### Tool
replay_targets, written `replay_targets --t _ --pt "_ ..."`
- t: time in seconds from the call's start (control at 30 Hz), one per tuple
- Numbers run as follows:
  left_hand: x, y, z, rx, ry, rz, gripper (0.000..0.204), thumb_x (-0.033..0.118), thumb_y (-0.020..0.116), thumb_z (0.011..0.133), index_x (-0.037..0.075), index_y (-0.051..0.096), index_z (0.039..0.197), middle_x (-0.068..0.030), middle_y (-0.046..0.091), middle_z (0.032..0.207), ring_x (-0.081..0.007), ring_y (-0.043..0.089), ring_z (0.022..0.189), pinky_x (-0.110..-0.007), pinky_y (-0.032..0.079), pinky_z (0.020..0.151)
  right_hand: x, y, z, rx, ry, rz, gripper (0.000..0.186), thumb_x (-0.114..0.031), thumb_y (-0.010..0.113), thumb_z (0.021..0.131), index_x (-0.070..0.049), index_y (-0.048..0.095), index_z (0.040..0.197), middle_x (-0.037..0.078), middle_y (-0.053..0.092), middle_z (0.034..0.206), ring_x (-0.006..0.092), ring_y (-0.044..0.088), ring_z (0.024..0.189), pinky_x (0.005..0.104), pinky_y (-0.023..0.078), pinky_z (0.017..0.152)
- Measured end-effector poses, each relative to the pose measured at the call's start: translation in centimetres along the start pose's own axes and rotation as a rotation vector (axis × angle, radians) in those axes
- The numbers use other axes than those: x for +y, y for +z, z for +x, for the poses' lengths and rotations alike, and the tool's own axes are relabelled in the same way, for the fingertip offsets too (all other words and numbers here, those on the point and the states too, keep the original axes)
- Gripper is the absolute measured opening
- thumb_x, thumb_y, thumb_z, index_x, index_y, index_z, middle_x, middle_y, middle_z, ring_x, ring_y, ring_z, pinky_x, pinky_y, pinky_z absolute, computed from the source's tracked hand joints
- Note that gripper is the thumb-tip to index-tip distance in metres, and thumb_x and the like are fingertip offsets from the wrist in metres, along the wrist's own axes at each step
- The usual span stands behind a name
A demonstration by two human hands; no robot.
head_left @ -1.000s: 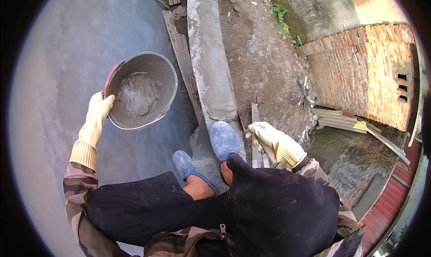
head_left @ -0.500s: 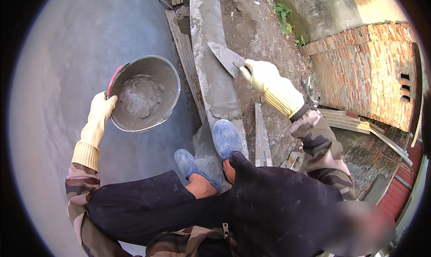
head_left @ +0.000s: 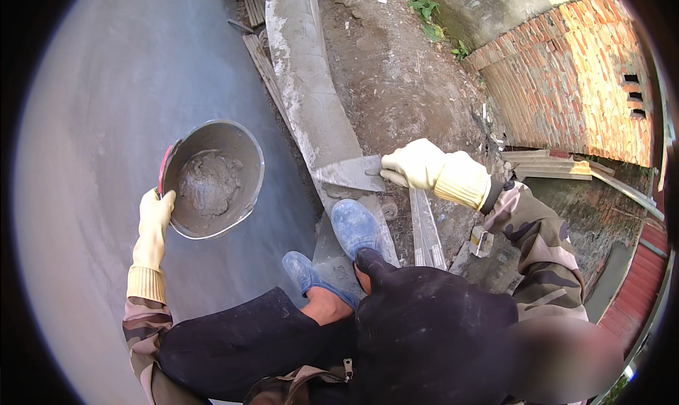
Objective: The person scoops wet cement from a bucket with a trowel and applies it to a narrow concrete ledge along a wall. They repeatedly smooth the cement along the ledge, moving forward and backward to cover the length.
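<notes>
A pale rubber glove covers my left hand [head_left: 155, 210], which is closed on the rim and red handle of a dark bucket [head_left: 249, 145]. Inside the tilted bucket lies a lump of wet grey mortar [head_left: 210, 182]. My right hand [head_left: 417, 165], gloved the same way, grips a trowel [head_left: 351, 174] whose pointed metal blade aims left. That blade is over the narrow concrete wall top [head_left: 311, 101], just ahead of my blue shoe [head_left: 353, 227]. Whether the blade touches the surface I cannot tell. The trowel's handle is hidden in my fist.
Smooth grey floor [head_left: 106, 157] spreads on the left. Wooden strips [head_left: 267, 73] lie along the wall's left side. A long metal bar [head_left: 424, 228] rests right of my feet. Bare soil [head_left: 389, 87] borders the wall, with a brick wall [head_left: 566, 80] beyond.
My right hand has drawn the trowel nearer my feet, and its blade now points left rather than up and left. The bucket sits slightly lower and farther left in view.
</notes>
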State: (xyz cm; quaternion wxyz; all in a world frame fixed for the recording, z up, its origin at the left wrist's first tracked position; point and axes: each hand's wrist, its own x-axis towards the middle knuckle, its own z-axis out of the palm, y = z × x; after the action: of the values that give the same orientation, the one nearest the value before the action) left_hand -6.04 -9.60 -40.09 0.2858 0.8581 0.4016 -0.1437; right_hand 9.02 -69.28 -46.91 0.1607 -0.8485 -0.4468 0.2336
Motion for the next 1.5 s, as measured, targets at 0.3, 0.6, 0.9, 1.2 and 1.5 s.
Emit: replay_targets --t 0.3,0.6,0.9,1.2,1.5 --pt "2.5 -0.3 -1.4 -0.039 -0.018 0.001 0.019 0.017 0.071 0.101 0.01 0.064 0.085 0.0074 0.053 0.07 -0.0066 0.042 0.061 -0.032 0.034 0.058 3.7 0.5 9.7 0.043 0.735 1.376 0.033 -0.031 0.055 0.116 -0.002 0.07 0.108 0.003 0.067 0.08 0.0119 0.057 0.056 0.0315 0.048 0.047" --pt "1.4 -0.1 -1.1 -0.032 -0.012 -0.06 0.018 0.015 0.071 0.1 0.01 0.063 0.085 0.0079 0.052 0.07 -0.0065 0.042 0.061 -0.032 0.034 0.057 -2.2 4.5 1.9 -0.068 0.803 1.403 0.034 -0.03 0.056 0.112 -0.003 0.07 0.098 0.004 0.058 0.068 0.0135 0.05 0.049 0.0329 0.046 0.044" --pt "2.0 0.0 -0.4 -0.067 -0.016 -0.06 0.014 0.012 0.069 0.103 0.009 0.067 0.089 0.0084 0.052 0.07 -0.0054 0.041 0.06 -0.031 0.033 0.056 -8.4 7.9 -11.3 -0.369 1.014 1.381 0.034 -0.033 0.057 0.113 -0.003 0.071 0.104 0.004 0.062 0.07 0.0143 0.053 0.048 0.0345 0.048 0.048" --pt "1.9 -0.1 -1.1 -0.02 0.011 -0.061 0.011 0.014 0.071 0.099 0.007 0.073 0.091 0.0091 0.057 0.071 -0.0056 0.043 0.061 -0.031 0.035 0.056 -4.9 2.9 -4.7 0.132 0.648 0.341 0.041 -0.042 0.057 0.108 -0.007 0.077 0.115 0.024 0.079 0.104 0.0457 0.075 0.102 0.0559 0.058 0.093" --pt "2.2 -0.3 -2.4 -0.016 -0.021 -0.031 0.013 0.015 0.068 0.097 0.007 0.07 0.087 0.0085 0.053 0.07 -0.0061 0.042 0.061 -0.031 0.034 0.057 -4.8 3.1 2.4 0.151 0.375 0.029 0.031 -0.036 0.061 0.108 -0.008 0.071 0.101 0.02 0.076 0.082 0.0436 0.076 0.08 0.0558 0.06 0.077"
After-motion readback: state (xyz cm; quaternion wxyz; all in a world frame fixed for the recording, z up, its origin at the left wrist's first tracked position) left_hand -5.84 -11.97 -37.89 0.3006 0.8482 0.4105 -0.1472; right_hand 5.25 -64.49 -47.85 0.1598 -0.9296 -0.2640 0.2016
